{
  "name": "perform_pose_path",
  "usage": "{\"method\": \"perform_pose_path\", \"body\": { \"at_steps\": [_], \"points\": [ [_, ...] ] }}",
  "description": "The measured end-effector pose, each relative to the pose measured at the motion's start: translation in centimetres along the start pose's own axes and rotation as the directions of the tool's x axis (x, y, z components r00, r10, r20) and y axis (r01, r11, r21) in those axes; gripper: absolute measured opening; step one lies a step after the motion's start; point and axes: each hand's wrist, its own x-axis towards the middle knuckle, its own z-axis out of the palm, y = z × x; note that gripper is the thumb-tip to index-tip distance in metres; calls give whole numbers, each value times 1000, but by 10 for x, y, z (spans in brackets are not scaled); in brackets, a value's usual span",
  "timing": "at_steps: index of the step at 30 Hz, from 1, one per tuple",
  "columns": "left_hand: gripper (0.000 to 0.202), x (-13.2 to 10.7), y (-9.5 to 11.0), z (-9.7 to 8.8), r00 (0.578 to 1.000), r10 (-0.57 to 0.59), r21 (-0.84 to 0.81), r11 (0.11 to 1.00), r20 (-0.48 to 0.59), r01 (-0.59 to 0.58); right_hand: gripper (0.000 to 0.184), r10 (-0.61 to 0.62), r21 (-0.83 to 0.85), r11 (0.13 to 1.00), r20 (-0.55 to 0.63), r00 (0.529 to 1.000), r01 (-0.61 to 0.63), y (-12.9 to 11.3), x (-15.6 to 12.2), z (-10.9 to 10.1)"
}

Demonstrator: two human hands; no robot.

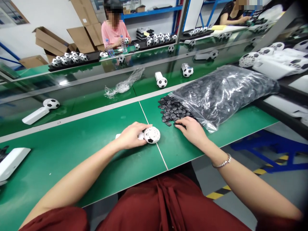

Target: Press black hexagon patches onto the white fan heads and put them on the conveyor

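Note:
My left hand is wrapped round a white device with a soccer-ball head, low over the green table. Its ball end sticks out past my fingers and shows holes and a black patch; most of the white handle is hidden under my palm. At the edge of a heap of small black pieces, my right hand has thumb and fingertips close together on some dark bits. Those pieces spill from the mouth of a clear plastic bag full of the same pieces.
Finished-looking soccer-ball devices lie along the conveyor beyond a pale rail. A crumpled clear bag is there too. White parts are stacked in trays at right; a white handle lies at left. Two people sit across.

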Motion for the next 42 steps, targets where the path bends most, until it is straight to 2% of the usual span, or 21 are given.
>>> {"method": "perform_pose_path", "body": {
  "at_steps": [3,6,8,13,17,20,23,28,31,33,35,37,39,42],
  "points": [
    [62,-2,2,-1,999,31,105,994,-10,-30,10,56,-79,996,65,996,-51,-2,3,2],
    [83,-6,11,3,999,43,220,975,-33,-35,7,133,-106,987,112,985,-121,-5,5,1],
    [91,-7,15,6,999,32,246,969,-24,-25,6,128,-85,989,116,985,-119,-4,5,-2],
    [68,-1,7,4,999,41,221,974,24,-45,14,-35,77,997,110,993,27,-5,-2,-7],
    [60,-1,-4,-7,995,72,237,968,63,-85,6,-52,314,949,134,990,7,-27,-10,-9],
    [62,-5,-5,-12,997,58,234,970,50,-68,7,-191,401,908,126,974,126,-48,-12,-9],
    [74,-9,1,-9,999,28,129,991,40,-33,14,-314,454,860,111,943,233,-62,-11,-7],
    [73,-12,6,2,1000,-13,31,999,-20,14,20,-343,418,872,154,926,254,-67,-7,0],
    [72,-12,5,3,999,-9,14,1000,-33,10,22,-348,384,881,127,929,277,-67,-7,-2],
    [71,-12,5,3,999,-10,10,1000,-36,10,18,-306,408,882,113,945,237,-68,-9,-4],
    [71,-11,6,2,999,-17,9,1000,-37,18,13,-225,490,863,165,960,118,-70,-12,-4],
    [72,-11,7,2,999,-31,8,999,-40,32,9,-154,603,797,262,953,-37,-73,-15,-2],
    [73,-11,8,3,998,-42,9,999,-46,43,11,-134,684,716,336,932,-143,-75,-17,0],
    [72,-11,8,4,997,-47,11,999,-56,47,17,-139,699,697,351,926,-161,-77,-18,1]
  ]
}}
